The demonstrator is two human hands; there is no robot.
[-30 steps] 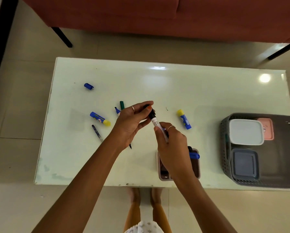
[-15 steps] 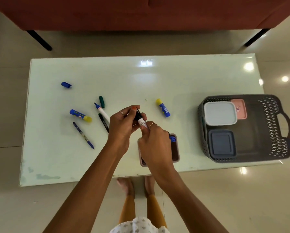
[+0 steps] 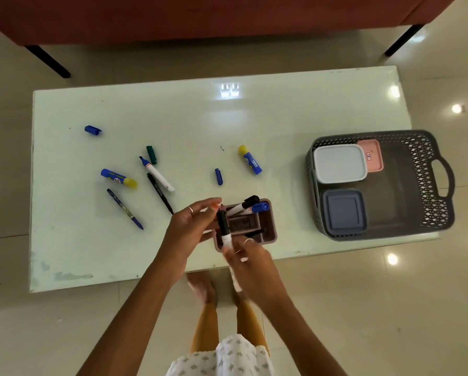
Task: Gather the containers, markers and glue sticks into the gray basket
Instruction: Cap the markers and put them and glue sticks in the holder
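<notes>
Both hands have dropped nearer the table (image 3: 281, 109) edge. My left hand (image 3: 192, 226) and right hand (image 3: 250, 263) pinch the black marker (image 3: 223, 226), over the pink container (image 3: 268, 229).

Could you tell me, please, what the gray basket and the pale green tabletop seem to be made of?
The gray perforated basket looks like moulded plastic with a matte finish: its walls carry a regular lattice of cut-outs and a formed handle. The pale green tabletop is probably glass or a glossy painted board; it mirrors the ceiling lights sharply, while its near edge shows scuffed, worn patches.
</notes>
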